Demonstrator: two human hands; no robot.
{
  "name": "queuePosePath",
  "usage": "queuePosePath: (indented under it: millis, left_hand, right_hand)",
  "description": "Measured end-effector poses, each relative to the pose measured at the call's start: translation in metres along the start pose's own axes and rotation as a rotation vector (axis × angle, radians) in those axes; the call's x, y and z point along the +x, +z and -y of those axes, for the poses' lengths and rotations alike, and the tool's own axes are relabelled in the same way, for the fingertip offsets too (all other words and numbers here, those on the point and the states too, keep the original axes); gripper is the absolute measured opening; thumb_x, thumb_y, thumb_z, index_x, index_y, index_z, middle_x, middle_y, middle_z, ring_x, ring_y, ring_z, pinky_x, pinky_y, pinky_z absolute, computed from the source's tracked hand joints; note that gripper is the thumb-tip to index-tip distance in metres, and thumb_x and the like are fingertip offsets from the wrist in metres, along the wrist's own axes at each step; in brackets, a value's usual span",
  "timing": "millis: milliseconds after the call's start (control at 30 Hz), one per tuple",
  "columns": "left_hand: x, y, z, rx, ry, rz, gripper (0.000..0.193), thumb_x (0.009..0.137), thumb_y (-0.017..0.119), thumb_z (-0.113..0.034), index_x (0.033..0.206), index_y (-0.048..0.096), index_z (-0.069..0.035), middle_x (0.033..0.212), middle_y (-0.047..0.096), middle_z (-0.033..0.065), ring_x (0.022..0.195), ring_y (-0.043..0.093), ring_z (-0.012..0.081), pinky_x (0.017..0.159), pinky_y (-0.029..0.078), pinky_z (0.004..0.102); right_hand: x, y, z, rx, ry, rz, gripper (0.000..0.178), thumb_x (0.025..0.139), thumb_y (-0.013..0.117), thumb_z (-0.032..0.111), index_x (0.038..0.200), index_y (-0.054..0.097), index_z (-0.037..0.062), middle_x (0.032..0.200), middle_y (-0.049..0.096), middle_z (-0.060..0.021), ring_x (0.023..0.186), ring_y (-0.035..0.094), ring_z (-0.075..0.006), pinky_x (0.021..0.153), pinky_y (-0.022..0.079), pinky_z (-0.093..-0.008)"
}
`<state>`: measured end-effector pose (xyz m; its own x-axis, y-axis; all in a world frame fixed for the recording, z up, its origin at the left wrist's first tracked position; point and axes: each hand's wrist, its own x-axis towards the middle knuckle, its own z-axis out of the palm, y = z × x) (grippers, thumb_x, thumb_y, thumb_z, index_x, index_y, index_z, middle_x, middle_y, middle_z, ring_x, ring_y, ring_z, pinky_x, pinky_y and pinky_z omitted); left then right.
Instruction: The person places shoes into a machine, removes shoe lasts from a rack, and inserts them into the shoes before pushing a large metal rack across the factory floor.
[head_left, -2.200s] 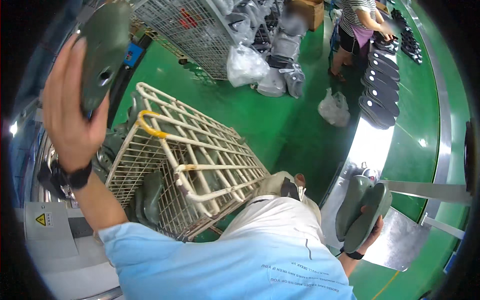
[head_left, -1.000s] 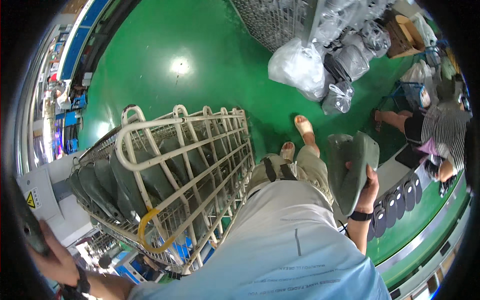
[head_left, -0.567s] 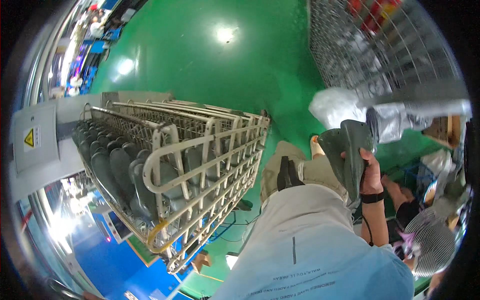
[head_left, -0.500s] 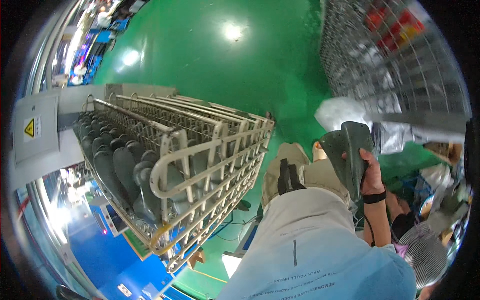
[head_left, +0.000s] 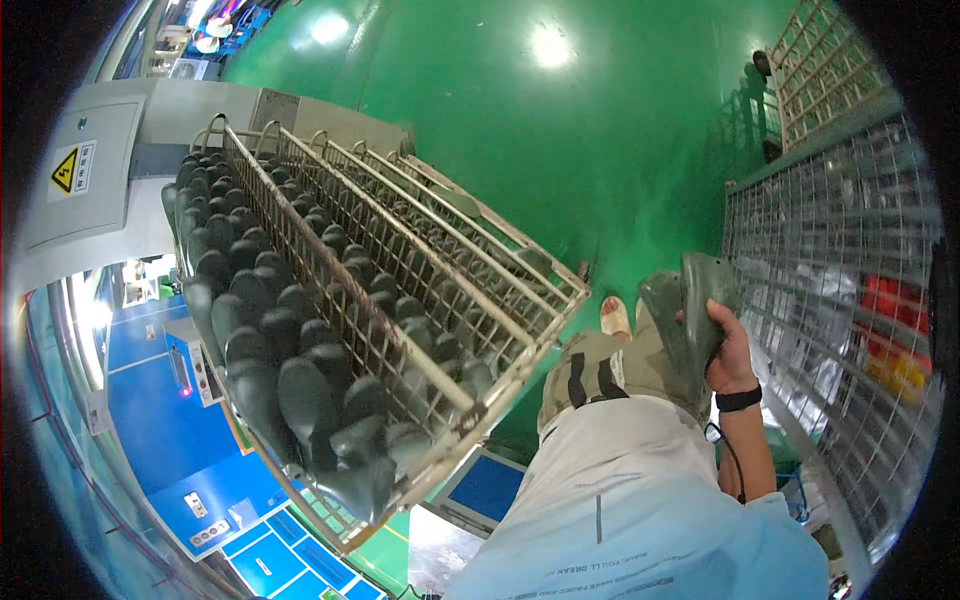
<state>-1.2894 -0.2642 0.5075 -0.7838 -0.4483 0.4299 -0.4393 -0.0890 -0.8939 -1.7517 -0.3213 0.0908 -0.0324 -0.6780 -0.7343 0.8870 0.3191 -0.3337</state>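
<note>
My right hand (head_left: 733, 350), with a black band on its wrist, is wrapped round a pair of dark grey-green sole-shaped pieces (head_left: 708, 290). They stand nearly upright side by side in front of my right thigh. Their curved shape resembles shoe insoles, but I cannot tell their exact kind. My left hand does not show. To the left stands a metal wire rack (head_left: 335, 265), split by long mesh dividers. Many similar dark sole-shaped pieces (head_left: 305, 395) are packed upright in its rows, apart from my right hand.
A wire mesh cage (head_left: 830, 230) with clear plastic and red items runs along the right. Beyond the rack stands a grey cabinet (head_left: 85, 180) with a yellow warning sign. Blue equipment (head_left: 190, 450) lies lower left, and green floor (head_left: 560, 130) stretches ahead.
My view has shifted, so the rack looks larger and shows more of its packed rows. More of the mesh cage shows on the right. My right hand keeps its hold on the pieces.
</note>
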Motion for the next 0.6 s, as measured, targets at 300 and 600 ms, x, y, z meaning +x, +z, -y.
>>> queuePosePath:
  millis: [300, 600]
  left_hand:
    - [0.127, 0.049, -0.071, 0.016, -0.347, 0.315, 0.067, 0.089, 0.068, -0.032, 0.140, 0.040, 0.001, 0.137, 0.047, 0.0246, 0.120, 0.051, 0.0425, 0.095, 0.044, 0.0554]
    - [0.237, 0.047, -0.145, -0.131, -1.473, 0.335, 0.061, 0.087, 0.071, -0.021, 0.135, 0.044, 0.007, 0.125, 0.058, 0.0213, 0.109, 0.060, 0.0306, 0.089, 0.052, 0.0394]
  right_hand:
    - [0.134, 0.023, 0.125, -0.072, 0.062, -0.039, 0.030, 0.090, 0.064, 0.025, 0.111, 0.063, 0.0036, 0.101, 0.069, -0.0083, 0.091, 0.066, -0.0228, 0.084, 0.053, -0.0364]
    - [0.260, 0.119, 0.268, -0.520, 0.091, -0.050, 0.028, 0.087, 0.069, 0.026, 0.105, 0.067, 0.0049, 0.099, 0.069, -0.0041, 0.088, 0.065, -0.0186, 0.079, 0.051, -0.0327]
